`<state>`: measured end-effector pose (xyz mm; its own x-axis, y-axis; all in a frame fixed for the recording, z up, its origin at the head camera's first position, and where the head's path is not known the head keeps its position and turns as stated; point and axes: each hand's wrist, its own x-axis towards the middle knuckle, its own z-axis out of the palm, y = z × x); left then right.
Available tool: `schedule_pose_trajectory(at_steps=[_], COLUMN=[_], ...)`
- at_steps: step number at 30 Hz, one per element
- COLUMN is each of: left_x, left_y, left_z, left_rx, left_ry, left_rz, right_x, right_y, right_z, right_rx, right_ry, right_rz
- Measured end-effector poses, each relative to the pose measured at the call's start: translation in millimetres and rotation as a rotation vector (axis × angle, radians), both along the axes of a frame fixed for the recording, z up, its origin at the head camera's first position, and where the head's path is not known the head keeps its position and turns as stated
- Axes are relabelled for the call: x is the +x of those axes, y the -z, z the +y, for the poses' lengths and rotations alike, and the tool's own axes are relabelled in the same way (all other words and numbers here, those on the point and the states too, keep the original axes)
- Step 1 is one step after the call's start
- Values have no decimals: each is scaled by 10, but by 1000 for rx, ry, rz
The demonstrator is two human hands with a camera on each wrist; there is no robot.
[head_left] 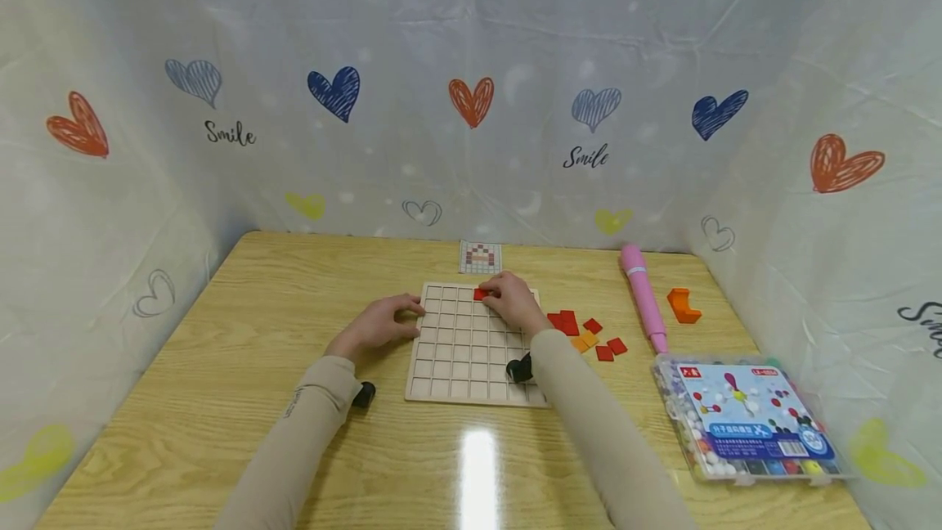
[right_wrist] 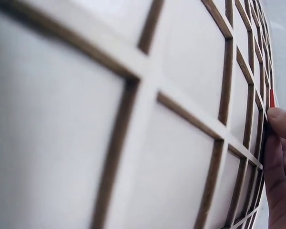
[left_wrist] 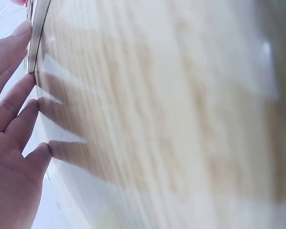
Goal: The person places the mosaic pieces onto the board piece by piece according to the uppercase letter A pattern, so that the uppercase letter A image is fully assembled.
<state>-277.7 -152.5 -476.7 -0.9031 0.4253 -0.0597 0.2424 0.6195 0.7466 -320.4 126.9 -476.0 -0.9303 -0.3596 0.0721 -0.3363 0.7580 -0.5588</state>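
Observation:
A pale wooden grid board lies flat on the table. My right hand is over the board's far right part, its thumb and fingers pinching a red square tile at the far row. In the right wrist view the red tile shows just past the thumb tip, and more red appears between the fingers. My left hand rests beside the board's left edge, fingers loosely extended. Its fingertips touch the edge and tabletop in the left wrist view, where the hand is partly cut off.
Loose red tiles and orange tiles lie right of the board. A small pattern card sits behind it. Farther right are a pink cylindrical object, an orange curved piece and a clear boxed molecular model set.

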Motion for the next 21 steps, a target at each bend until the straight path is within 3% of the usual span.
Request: schedule_pose_trajectory(at_steps=[21], left_x=[4], left_y=[-18], left_z=[2], left_rx=[-11], left_ry=[6], left_rz=[6], right_x=[22], right_y=[12], right_z=[-26], right_rx=[-28], right_ry=[28], right_rz=[3])
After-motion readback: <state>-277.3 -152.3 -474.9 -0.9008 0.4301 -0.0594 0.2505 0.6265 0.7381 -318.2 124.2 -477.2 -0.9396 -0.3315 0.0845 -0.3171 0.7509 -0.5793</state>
